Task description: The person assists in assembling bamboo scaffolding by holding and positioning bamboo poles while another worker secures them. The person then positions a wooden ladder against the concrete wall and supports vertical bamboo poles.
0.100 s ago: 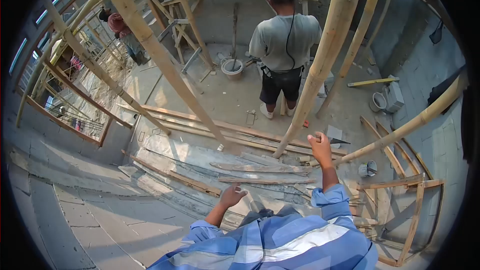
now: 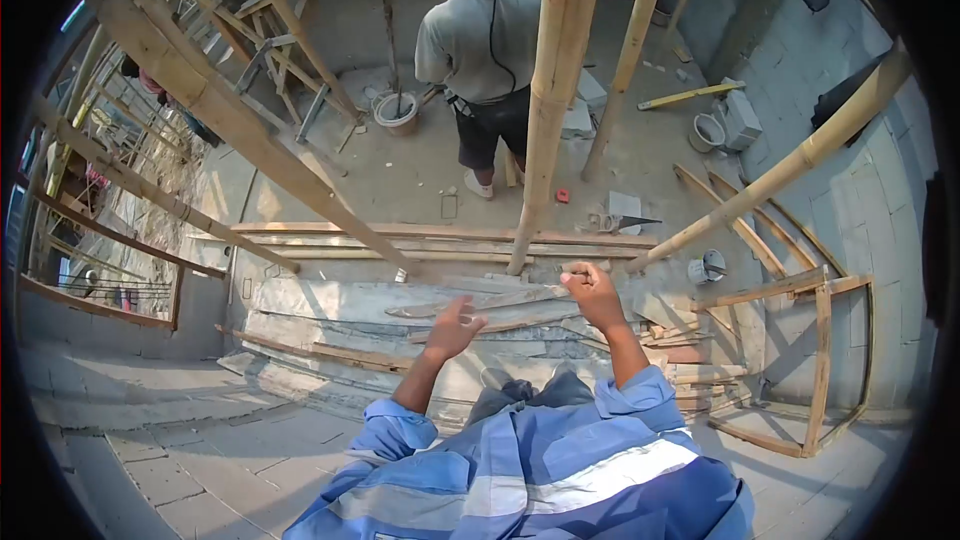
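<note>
My right hand [image 2: 595, 298] reaches out over the planks with its fingers curled in. Whatever is inside the curl, if anything, is too small to make out. Lower and to the left, my left hand [image 2: 455, 328] hovers with its fingers apart and nothing in it. Beneath both hands lie weathered wooden planks [image 2: 500, 324] and grey sheets [image 2: 320, 299] on the floor. A dark pointed tool [image 2: 640, 222], like a trowel, rests on the floor beyond my right hand, beside a pale block [image 2: 624, 204].
Bamboo poles [image 2: 560, 90] stand ahead. A person [image 2: 480, 50] in a grey shirt faces away behind them. A bucket [image 2: 396, 112], another bucket [image 2: 706, 132] and a small pail [image 2: 707, 267] sit on the floor. A wooden frame [image 2: 818, 360] stands at right.
My view has swung to the right and down, so the scene sits further left and higher. My right hand appears further left; my left hand appears higher and slightly left.
</note>
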The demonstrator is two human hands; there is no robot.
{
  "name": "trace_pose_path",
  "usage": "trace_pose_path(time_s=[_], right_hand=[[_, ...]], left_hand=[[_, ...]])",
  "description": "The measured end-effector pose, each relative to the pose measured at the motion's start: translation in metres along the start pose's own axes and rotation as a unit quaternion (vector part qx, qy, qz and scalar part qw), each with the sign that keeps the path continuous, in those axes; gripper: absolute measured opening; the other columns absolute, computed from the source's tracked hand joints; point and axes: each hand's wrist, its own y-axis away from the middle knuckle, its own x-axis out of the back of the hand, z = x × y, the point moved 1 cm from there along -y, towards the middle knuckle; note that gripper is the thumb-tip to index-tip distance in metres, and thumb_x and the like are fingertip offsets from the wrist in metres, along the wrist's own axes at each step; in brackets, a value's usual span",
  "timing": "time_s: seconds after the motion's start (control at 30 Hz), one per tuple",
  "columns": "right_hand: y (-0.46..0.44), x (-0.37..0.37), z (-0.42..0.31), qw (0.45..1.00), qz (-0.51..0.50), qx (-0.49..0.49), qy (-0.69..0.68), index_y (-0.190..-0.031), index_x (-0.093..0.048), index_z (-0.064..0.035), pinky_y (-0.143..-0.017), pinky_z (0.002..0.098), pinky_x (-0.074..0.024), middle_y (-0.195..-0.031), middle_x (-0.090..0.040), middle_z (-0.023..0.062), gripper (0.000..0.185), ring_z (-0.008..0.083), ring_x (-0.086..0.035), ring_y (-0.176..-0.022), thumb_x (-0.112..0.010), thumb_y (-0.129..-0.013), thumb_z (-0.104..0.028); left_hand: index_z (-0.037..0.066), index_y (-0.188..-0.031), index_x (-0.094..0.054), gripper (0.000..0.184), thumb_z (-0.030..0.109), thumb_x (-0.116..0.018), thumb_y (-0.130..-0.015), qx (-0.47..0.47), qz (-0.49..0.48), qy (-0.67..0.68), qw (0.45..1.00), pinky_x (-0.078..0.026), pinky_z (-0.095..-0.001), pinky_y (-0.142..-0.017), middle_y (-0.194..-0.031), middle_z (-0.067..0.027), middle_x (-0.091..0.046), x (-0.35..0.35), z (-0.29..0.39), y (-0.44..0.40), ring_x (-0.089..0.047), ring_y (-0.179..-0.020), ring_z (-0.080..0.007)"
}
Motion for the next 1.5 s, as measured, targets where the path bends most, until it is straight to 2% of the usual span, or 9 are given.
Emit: trace_pose_path(time_s=[0.17,0.23,0.33,0.43,0.7,1.2,1.3,1.37,1.5], right_hand=[[0.101,0.004,-0.015,0.999,-0.039,-0.016,0.005,-0.132,-0.059,0.0025,-0.084,0.0341,-0.0551,-0.11,-0.073,0.015,0.057,0.0197,-0.07,-0.095,-0.074,-0.094,-0.038],[0.126,0.024,-0.021,0.996,-0.078,-0.023,0.03,-0.132,-0.059,0.0023,-0.084,0.0353,-0.0554,-0.11,-0.073,0.0158,0.058,0.0223,-0.072,-0.097,-0.074,-0.094,-0.039],[0.155,0.066,-0.017,0.991,-0.102,-0.034,0.084,-0.131,-0.059,0.0024,-0.086,0.038,-0.0553,-0.109,-0.073,0.0173,0.058,0.0275,-0.073,-0.101,-0.073,-0.094,-0.039],[0.175,0.115,-0.006,0.99,-0.08,-0.056,0.102,-0.131,-0.059,0.0029,-0.087,0.0383,-0.0547,-0.106,-0.074,0.0173,0.056,0.0271,-0.073,-0.1,-0.073,-0.094,-0.037],[0.19,0.229,0.044,0.979,0.056,-0.116,0.155,-0.134,-0.058,0.0029,-0.088,0.0389,-0.0548,-0.112,-0.072,0.0181,0.059,0.0275,-0.071,-0.103,-0.073,-0.094,-0.038],[0.088,0.344,0.073,0.962,0.262,-0.033,0.064,-0.135,-0.057,0.0049,-0.086,0.028,-0.0511,-0.105,-0.069,0.0083,0.049,0.0124,-0.064,-0.094,-0.069,-0.099,-0.026],[0.04,0.337,0.088,0.971,0.233,-0.044,0.021,-0.134,-0.057,0.0049,-0.082,0.0267,-0.0509,-0.104,-0.069,0.0085,0.05,0.0119,-0.064,-0.092,-0.073,-0.097,-0.025],[-0.019,0.326,0.099,0.979,0.195,-0.048,-0.021,-0.132,-0.057,0.0059,-0.081,0.0253,-0.0507,-0.102,-0.069,0.0085,0.051,0.011,-0.063,-0.091,-0.074,-0.095,-0.024],[-0.199,0.314,0.067,0.988,0.137,0.03,-0.059,-0.134,-0.056,0.0064,-0.083,0.0262,-0.0516,-0.103,-0.069,0.0092,0.054,0.0118,-0.064,-0.093,-0.074,-0.095,-0.026]], left_hand=[[0.002,-0.157,-0.029,0.097,0.038,-0.083,-0.085,-0.114,0.017,0.079,0.99,-0.051,-0.0454,-0.1,-0.141,-0.0244,-0.054,-0.013,0.144,-0.064,-0.063,-0.12,-0.0336],[-0.001,-0.159,-0.024,0.106,0.04,-0.085,-0.083,-0.177,0.137,0.057,0.973,-0.045,-0.0493,-0.108,-0.148,-0.0279,-0.044,-0.017,0.196,-0.094,-0.052,-0.133,-0.0356],[-0.005,-0.155,-0.03,0.11,0.043,-0.091,-0.076,-0.291,0.268,0.044,0.917,-0.04,-0.0461,-0.113,-0.144,-0.0267,-0.048,-0.014,0.242,-0.147,-0.048,-0.136,-0.0344],[-0.004,-0.146,-0.039,0.097,0.039,-0.091,-0.077,-0.277,0.258,0.082,0.922,-0.049,-0.0435,-0.102,-0.132,-0.021,-0.058,-0.022,0.273,-0.181,-0.059,-0.123,-0.03],[-0.003,-0.125,-0.051,0.068,0.029,-0.089,-0.078,-0.217,0.366,0.056,0.903,-0.052,-0.0402,-0.095,-0.118,-0.017,-0.064,-0.046,0.261,-0.218,-0.066,-0.108,-0.028],[-0.002,-0.133,-0.049,0.064,0.019,-0.082,-0.083,-0.252,0.359,0.086,0.895,-0.052,-0.0392,-0.097,-0.122,-0.0172,-0.063,-0.046,0.243,-0.24,-0.065,-0.109,-0.026],[-0.001,-0.136,-0.047,0.064,0.016,-0.081,-0.084,-0.268,0.309,0.162,0.898,-0.051,-0.0394,-0.1,-0.13,-0.0189,-0.062,-0.047,0.226,-0.254,-0.065,-0.113,-0.0251],[-0.002,-0.142,-0.042,0.076,0.022,-0.083,-0.083,-0.354,0.383,0.264,0.811,-0.047,-0.0424,-0.108,-0.139,-0.0207,-0.055,-0.077,0.221,-0.261,-0.058,-0.125,-0.0289],[-0.008,-0.153,-0.028,0.098,0.032,-0.083,-0.083,-0.176,0.384,0.175,0.889,-0.032,-0.047,-0.12,-0.153,-0.0236,-0.042,-0.141,0.095,-0.286,-0.042,-0.142,-0.0342]])
